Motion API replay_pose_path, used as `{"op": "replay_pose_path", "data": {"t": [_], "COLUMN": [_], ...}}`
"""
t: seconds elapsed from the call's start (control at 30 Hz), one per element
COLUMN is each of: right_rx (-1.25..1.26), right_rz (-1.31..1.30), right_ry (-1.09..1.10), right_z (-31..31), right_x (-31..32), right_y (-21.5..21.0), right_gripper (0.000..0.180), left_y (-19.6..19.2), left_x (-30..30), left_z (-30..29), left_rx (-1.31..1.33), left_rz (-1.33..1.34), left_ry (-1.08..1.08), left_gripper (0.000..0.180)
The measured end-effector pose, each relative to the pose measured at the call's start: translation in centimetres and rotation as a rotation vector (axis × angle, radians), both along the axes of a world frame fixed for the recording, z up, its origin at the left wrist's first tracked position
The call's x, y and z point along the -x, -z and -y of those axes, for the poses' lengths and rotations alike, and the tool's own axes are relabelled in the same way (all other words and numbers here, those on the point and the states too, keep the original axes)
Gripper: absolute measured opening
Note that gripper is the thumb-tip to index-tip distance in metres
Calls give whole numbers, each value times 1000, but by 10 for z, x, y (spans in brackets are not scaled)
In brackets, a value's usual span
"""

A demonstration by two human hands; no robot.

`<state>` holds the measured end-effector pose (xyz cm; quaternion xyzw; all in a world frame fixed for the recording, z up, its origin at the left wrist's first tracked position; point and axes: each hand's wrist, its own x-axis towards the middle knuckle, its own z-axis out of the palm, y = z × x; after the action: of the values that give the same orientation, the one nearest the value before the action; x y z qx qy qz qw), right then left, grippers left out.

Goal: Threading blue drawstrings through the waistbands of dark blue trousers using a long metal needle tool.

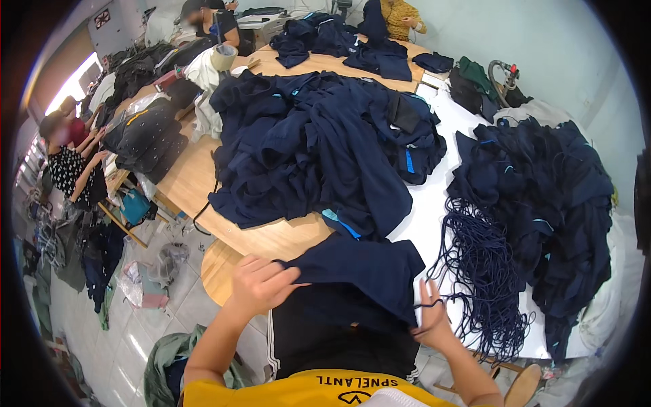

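A navy blue garment [363,266] is stretched out in front of my body, above my lap. My left hand [263,283] is closed on its left edge, thumb and fingers pinching the cloth. By the garment's right edge, my right hand [432,317] has its fingertips pointing up, with a thin navy cord [428,305] running across the fingers. The cord is pinched in the hand, whose thumb is partly hidden. To the right, a thick bundle of navy cords [478,271] hangs over the white table edge, near my right hand.
A large heap of navy garments [305,142] covers the wooden table [285,234] ahead. Another navy pile [542,190] lies on the white tabletop [434,203] at right. Dark folded garments [146,139] sit at left. Several people work around the tables. Bags and cloth lie on the tiled floor [183,298].
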<state>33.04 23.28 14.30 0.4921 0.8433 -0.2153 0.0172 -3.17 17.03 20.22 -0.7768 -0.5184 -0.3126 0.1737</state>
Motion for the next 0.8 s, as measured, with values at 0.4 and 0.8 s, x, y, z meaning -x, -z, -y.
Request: {"op": "replay_pose_path", "data": {"t": [0.4,0.8], "right_rx": [60,249], "right_rz": [-580,-862], "right_ry": [-74,53], "right_z": [-9,-43], "right_x": [15,11], "right_y": [-90,-71], "right_gripper": [23,24], "left_y": [35,73], "left_x": [-102,-68], "left_z": [-42,-29], "left_rx": [395,1193], "left_rz": [372,829], "left_ry": [455,478], "left_gripper": [32,37]}}
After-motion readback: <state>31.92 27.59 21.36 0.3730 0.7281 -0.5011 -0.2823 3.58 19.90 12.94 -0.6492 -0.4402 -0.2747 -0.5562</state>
